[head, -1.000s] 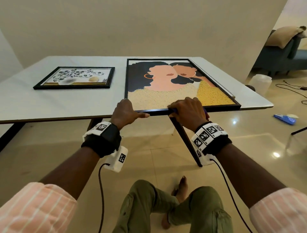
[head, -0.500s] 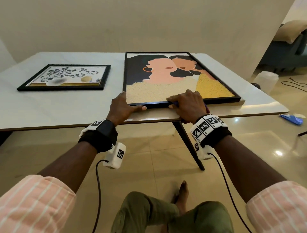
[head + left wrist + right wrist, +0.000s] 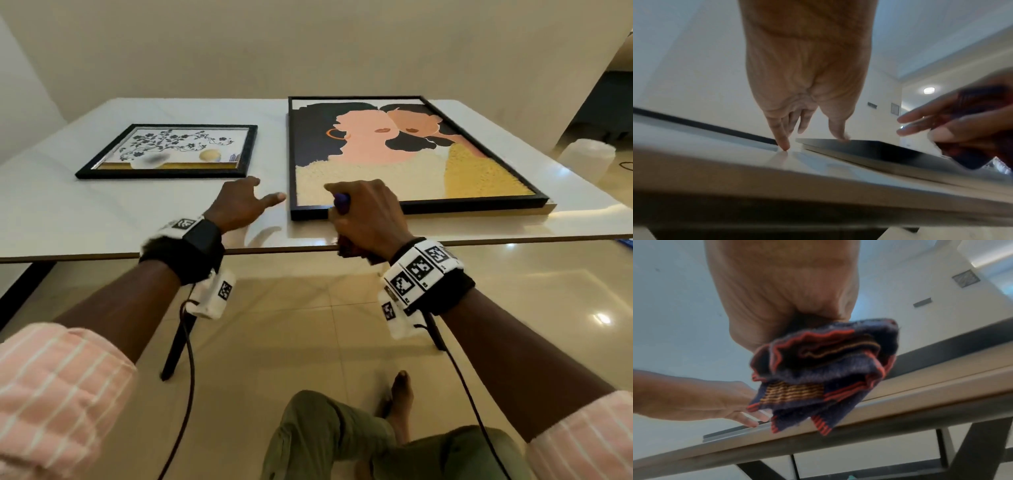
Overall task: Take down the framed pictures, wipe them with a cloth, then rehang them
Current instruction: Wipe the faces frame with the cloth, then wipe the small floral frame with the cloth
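Two black-framed pictures lie flat on the white table (image 3: 102,212). The small flower picture (image 3: 164,152) is on the left, the large portrait picture (image 3: 394,154) on the right. My left hand (image 3: 263,192) is open between them, fingertips on the table. In the left wrist view its thumb (image 3: 840,136) touches the large picture's near left corner (image 3: 869,146). My right hand (image 3: 342,205) hovers over that frame's near edge and grips a bunched dark blue cloth with red and yellow stripes (image 3: 818,374); a bit of the cloth (image 3: 341,202) shows between the fingers.
The table's near edge (image 3: 308,248) runs just under my wrists, with dark legs (image 3: 174,346) below. A beige wall stands behind the table. A white container (image 3: 589,154) sits on the tiled floor at the right. My knees and a bare foot (image 3: 400,394) are under the edge.
Both hands were holding the large picture's near edge as it slid further onto the table. Now my left hand has let go and moved left onto the table; my right hand has lifted with the cloth.
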